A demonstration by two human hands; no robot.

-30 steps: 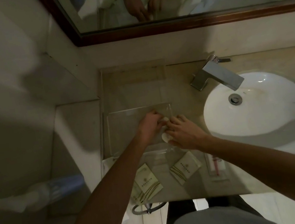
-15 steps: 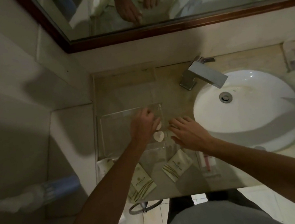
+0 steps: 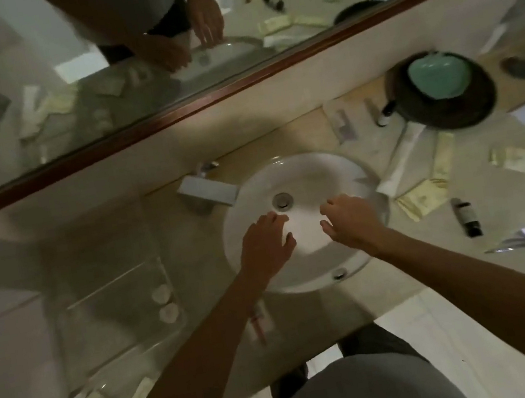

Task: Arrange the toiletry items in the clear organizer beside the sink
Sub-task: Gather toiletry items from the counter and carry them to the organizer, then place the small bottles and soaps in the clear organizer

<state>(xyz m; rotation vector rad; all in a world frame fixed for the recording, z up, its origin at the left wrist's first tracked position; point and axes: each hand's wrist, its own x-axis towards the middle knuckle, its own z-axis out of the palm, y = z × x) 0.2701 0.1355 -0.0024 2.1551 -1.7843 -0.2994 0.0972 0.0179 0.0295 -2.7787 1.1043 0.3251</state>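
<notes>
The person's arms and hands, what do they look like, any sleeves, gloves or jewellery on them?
Both forearms are bare as far as the picture shows, with no sleeves in view. The left hand and right hand wear no gloves, and no rings, watch or bracelet can be made out in this dim picture.
</notes>
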